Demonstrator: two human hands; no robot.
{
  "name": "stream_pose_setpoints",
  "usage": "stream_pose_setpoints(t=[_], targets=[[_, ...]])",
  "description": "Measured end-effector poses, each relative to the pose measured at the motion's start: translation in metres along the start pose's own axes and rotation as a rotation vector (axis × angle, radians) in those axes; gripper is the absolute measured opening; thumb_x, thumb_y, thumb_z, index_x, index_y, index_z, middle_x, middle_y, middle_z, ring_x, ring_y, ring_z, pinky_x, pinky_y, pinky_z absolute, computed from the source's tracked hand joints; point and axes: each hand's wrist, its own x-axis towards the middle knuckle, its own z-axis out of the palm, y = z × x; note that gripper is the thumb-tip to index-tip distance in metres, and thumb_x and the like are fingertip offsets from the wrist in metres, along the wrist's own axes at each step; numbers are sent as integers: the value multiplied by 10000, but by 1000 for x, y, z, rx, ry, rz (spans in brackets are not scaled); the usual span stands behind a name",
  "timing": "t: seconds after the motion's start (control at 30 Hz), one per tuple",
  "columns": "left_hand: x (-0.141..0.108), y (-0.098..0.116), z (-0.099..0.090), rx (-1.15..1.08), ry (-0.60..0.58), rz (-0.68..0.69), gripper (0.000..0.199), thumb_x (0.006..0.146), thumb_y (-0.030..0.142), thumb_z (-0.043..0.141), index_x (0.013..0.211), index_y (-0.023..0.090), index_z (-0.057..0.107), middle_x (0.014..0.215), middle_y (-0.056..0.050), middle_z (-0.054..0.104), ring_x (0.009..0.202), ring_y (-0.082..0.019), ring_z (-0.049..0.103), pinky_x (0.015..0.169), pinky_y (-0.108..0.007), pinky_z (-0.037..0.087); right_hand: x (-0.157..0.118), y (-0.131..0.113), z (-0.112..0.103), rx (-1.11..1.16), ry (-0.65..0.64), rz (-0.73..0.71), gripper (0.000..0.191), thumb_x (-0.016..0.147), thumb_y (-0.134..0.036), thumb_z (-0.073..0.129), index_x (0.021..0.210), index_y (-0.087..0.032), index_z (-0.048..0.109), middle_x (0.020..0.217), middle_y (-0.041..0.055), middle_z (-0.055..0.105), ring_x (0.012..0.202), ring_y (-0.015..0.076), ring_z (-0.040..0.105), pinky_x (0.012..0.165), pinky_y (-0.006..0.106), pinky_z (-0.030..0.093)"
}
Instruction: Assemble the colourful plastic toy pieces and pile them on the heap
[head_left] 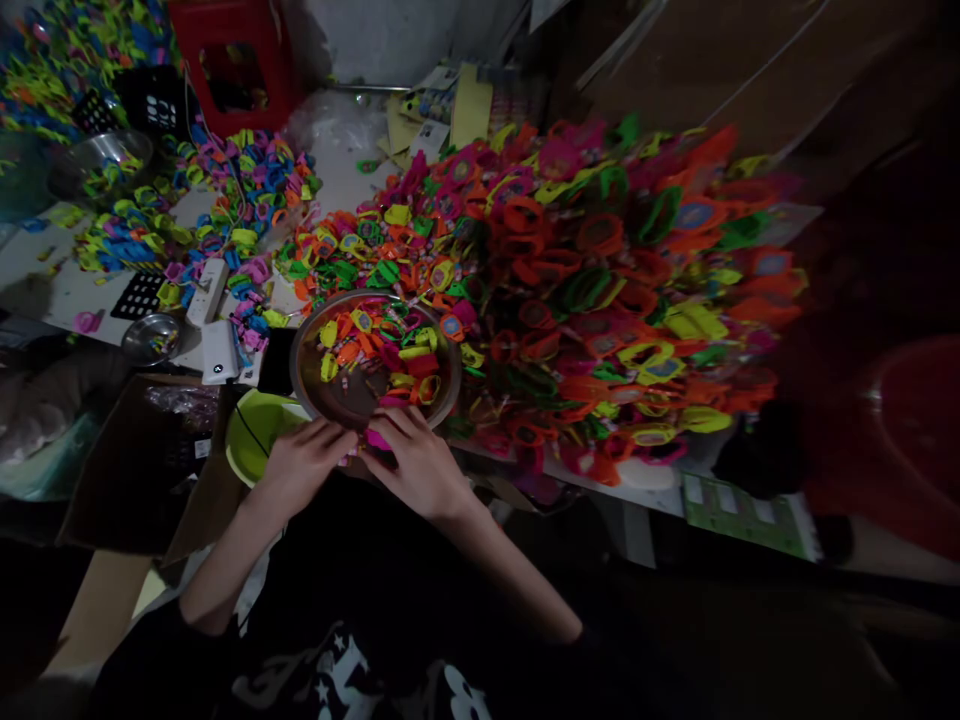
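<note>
At the near rim of a metal bowl (301,385), my two hands come together with bent fingers. My right hand (421,468) grips a bright pink toy watch (380,432), mostly covered by the fingers. My left hand (306,462) is closed beside it, fingertips pinched. A small pale pink piece (347,459) shows under those fingertips; what exactly they hold is hidden. Inside the bowl lie several toy watches in orange, yellow, green and pink.
A large heap of toy watches (600,300) covers the table to the right. Left of the bowl are a white power bank (219,352), a power strip (208,292) and a small metal bowl (151,340). Below stand a lime-green basin (244,440) and a cardboard box (112,490).
</note>
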Motion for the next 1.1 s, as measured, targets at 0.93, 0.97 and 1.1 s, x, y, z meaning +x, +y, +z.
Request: stream_pose_setpoints(t=[0.93,0.97,1.1], targets=[[68,2,-16,-141,122,201,234,820,40,444,934,177,596,893,-55,673,847,-189,616,726,-271,482,2,6,-72,-426,176,-195,124,881,-219,521,828,-197,631,834,58,668,786,185,554,569,269,456],[70,0,-15,-142,110,190,222,818,39,445,908,176,596,874,-56,674,832,-189,621,706,-267,480,3,9,-71,-401,151,-168,114,876,-222,530,826,-198,630,830,59,666,789,184,557,570,263,458],[79,-14,-15,-225,-49,168,186,831,79,479,927,187,595,854,-43,678,787,-175,641,661,-240,473,12,34,-85,-205,-47,-84,91,839,-270,598,844,-193,649,883,58,670,806,165,598,644,248,490]])
